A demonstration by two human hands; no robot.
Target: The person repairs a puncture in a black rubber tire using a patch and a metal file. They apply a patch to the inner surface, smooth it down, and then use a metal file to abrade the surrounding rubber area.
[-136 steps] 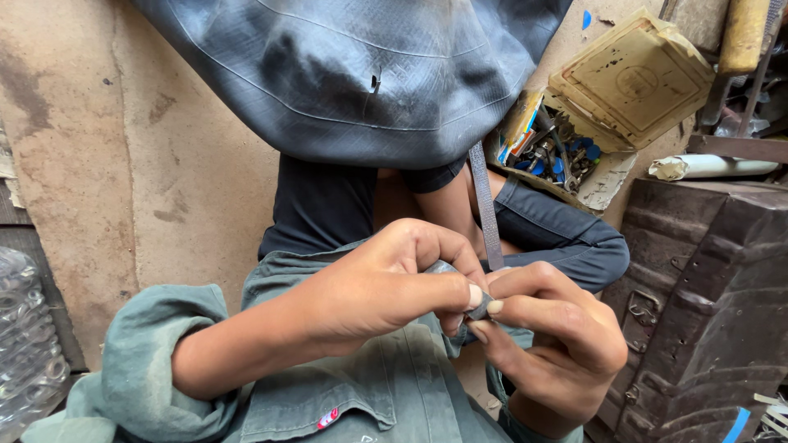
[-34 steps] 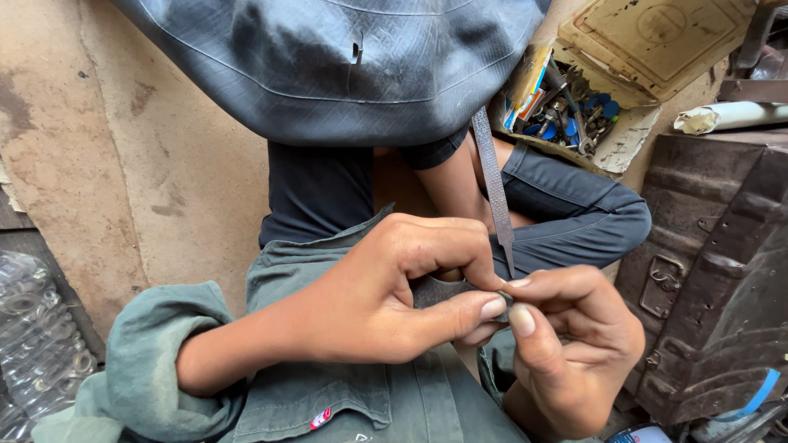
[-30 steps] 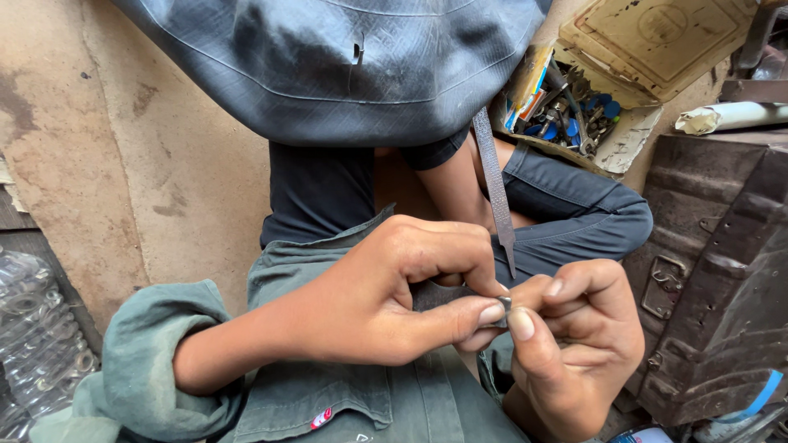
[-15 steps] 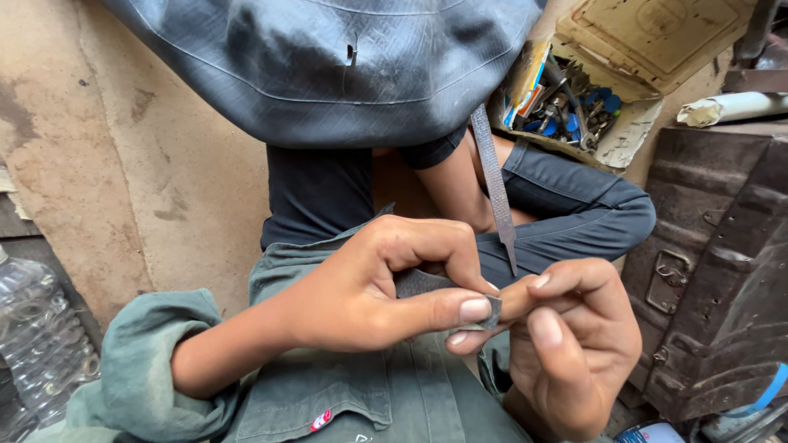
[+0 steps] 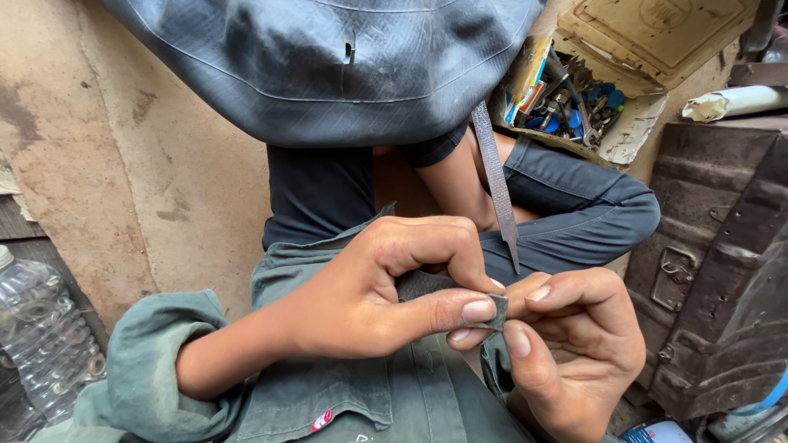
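Observation:
My left hand (image 5: 386,287) and my right hand (image 5: 566,344) meet in front of my chest, both pinching a small dark rubber patch (image 5: 496,312) between thumbs and fingertips. The left thumb presses on the patch's near face and the right thumb and forefinger hold its right edge. A large grey rubber inner tube (image 5: 345,66) with a small slit hangs over my lap above the hands. A long flat metal file (image 5: 497,189) lies tilted across my knee just behind the hands, point downward.
An open cardboard box (image 5: 574,98) of tools and small parts stands at the upper right. A rusty metal case (image 5: 722,262) sits at the right. A clear plastic bottle (image 5: 41,336) stands at the lower left, beside a worn wall (image 5: 123,164).
My fingers have shifted on the patch: the left thumb has slid forward over it and the right fingers turned it slightly. The view has drifted a little; the file stays in place.

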